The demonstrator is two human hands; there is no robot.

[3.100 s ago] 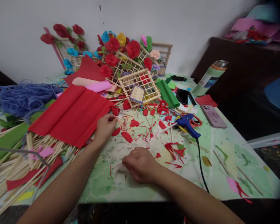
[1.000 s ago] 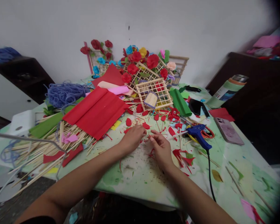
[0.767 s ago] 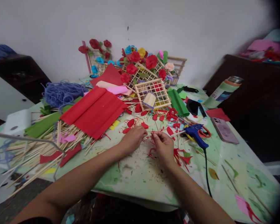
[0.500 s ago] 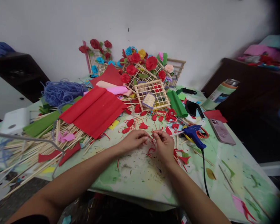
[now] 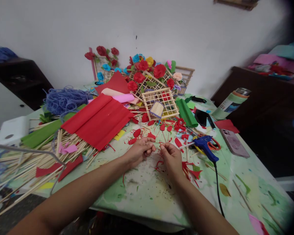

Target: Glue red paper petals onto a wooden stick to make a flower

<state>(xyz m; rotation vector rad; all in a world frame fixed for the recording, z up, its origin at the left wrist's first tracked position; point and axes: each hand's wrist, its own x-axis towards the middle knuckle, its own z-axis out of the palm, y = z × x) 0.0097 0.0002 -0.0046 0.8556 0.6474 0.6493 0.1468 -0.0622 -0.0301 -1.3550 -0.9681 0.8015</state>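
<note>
My left hand (image 5: 142,150) hovers over the table centre, its fingers curled in and thumb against them. Whatever may be in it is too small to make out. A short gap away, my right hand (image 5: 171,159) holds thumb and forefinger pinched together, and what lies between them is not clear. Red paper petals (image 5: 137,133) and thin red paper scraps (image 5: 159,164) are strewn around both hands. To the right of my right hand lies a blue glue gun (image 5: 204,145), its pale nozzle pointing left.
Red crepe paper (image 5: 98,120) covers part of a pile of bamboo sticks (image 5: 39,160). Behind stand stick lattices (image 5: 172,107) with paper roses (image 5: 159,70). Blue cord (image 5: 63,99) is heaped left. Orange-handled scissors (image 5: 215,143), a phone (image 5: 234,142) and a bottle (image 5: 231,103) sit right.
My hands have drawn slightly apart; the fingertips, nearly meeting before, now have a wider gap. The left fingers have curled in more. The camera view has shifted a little.
</note>
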